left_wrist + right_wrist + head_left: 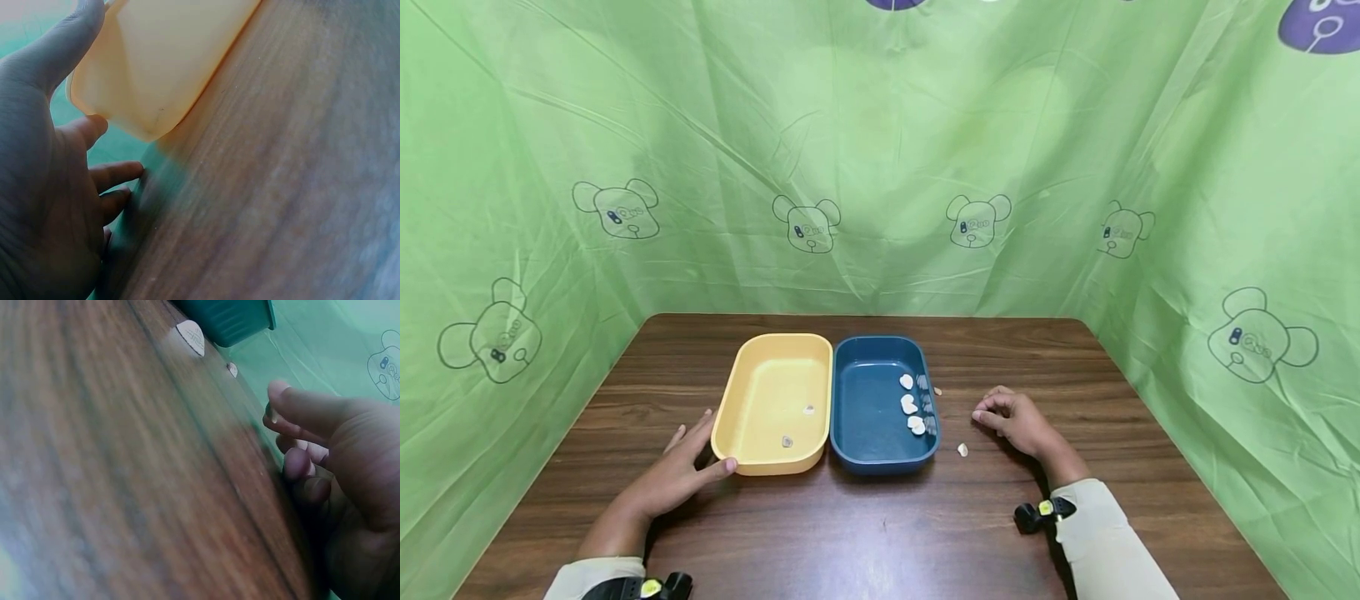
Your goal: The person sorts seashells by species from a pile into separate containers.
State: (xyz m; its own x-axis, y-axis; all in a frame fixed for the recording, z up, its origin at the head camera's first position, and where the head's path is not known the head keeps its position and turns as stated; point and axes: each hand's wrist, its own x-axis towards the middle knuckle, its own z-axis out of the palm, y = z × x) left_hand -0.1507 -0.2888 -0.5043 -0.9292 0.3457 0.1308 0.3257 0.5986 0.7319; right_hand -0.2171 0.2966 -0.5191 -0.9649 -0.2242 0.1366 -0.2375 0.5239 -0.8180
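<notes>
My left hand rests against the near left corner of a yellow tray, fingers along its side and thumb at its front edge. In the left wrist view, the fingers are loosely extended below the tray. Right of the blue tray, my right hand is raised a little over the table. Its thumb and index finger pinch a small shell, mostly hidden by the fingertips. A pale shell lies on the table nearby, with a smaller one beside the blue tray.
The two trays stand side by side, touching, on a brown wooden table. Several white shells lie along the blue tray's right wall. Two small greyish shells are in the yellow tray. A green curtain surrounds the table's back and sides.
</notes>
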